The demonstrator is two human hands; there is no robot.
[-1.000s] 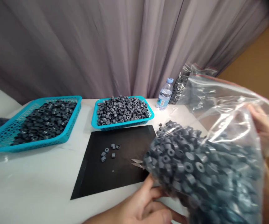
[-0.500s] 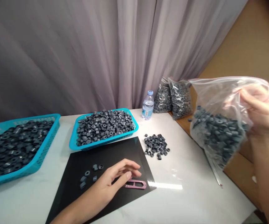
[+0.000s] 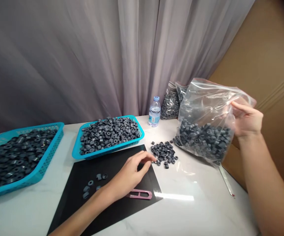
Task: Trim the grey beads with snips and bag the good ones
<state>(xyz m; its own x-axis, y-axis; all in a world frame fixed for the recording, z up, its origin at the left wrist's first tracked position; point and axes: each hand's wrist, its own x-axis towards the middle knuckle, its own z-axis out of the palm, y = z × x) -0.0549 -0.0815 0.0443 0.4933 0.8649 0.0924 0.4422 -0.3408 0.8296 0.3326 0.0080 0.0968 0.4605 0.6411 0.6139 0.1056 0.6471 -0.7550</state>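
At frame right, the right hand has its grip clamped on a clear bag; near centre, the left hand, grip slightly parted, hovers beside loose grey pieces.

Bare forearms, bare hands, slender fingers

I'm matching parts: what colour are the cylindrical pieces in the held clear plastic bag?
The pieces are dark grey in the head view.

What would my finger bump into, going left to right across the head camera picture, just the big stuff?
Left blue basket → middle blue basket → water bottle → clear bag of dark pieces → right hand holding that bag.
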